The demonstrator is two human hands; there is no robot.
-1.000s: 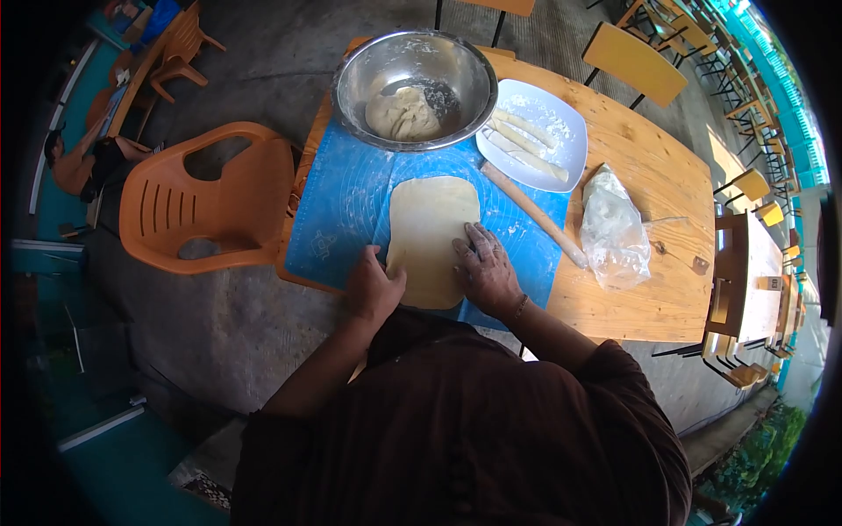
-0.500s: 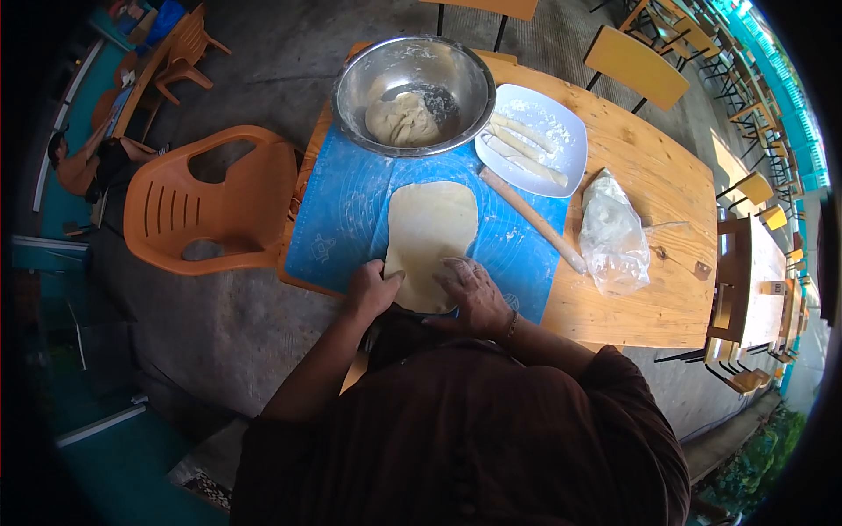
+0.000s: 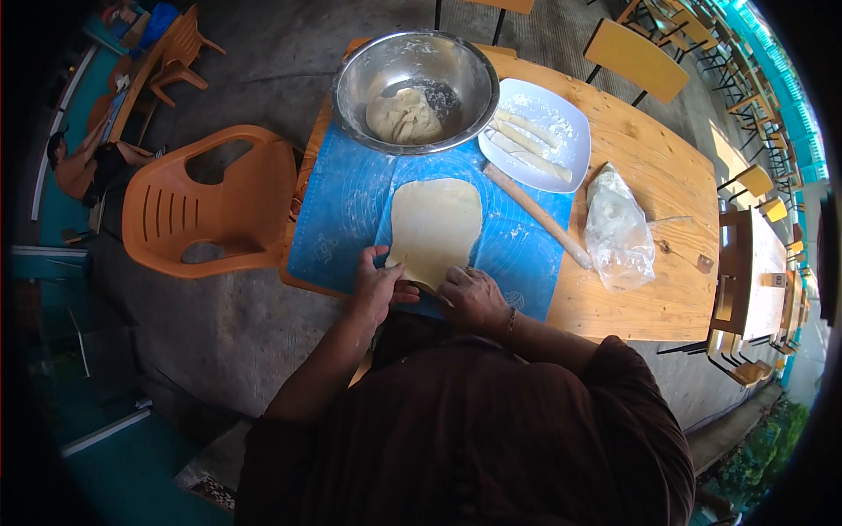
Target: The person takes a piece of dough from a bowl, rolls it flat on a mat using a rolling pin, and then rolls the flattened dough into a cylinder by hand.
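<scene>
Pale dough sheet (image 3: 436, 226) is lying flat on the blue mat (image 3: 338, 206), mid-mat, w/ its near edge right at the person's front. L hand (image 3: 377, 285) is gripping the near-left corner: fingers curling under, thumb pressing on top. R hand (image 3: 471, 296) is doing the same on the near-right side, fingers bending over the edge & pinching it. The two hands are sitting close together, w/ only a short strip of the edge showing btwn them, and that strip is looking a bit lifted off the mat.

Just beyond the sheet's far end, a steel bowl (image 3: 351, 83) is resting on the mat's top edge, w/ a dough lump (image 3: 403, 116) sitting inside. Right of the bowl, a white plate (image 3: 574, 131) is carrying dough sticks (image 3: 524, 145) in loose flour. A rolling pin (image 3: 537, 215) is lying at a slant along the mat's right side, near the sheet but not touching it. Further right, a clear plastic bag (image 3: 618, 232) is slumping on the wooden table (image 3: 658, 167). An orange chair (image 3: 206, 210) is standing left of the table, just beside the mat's edge.
</scene>
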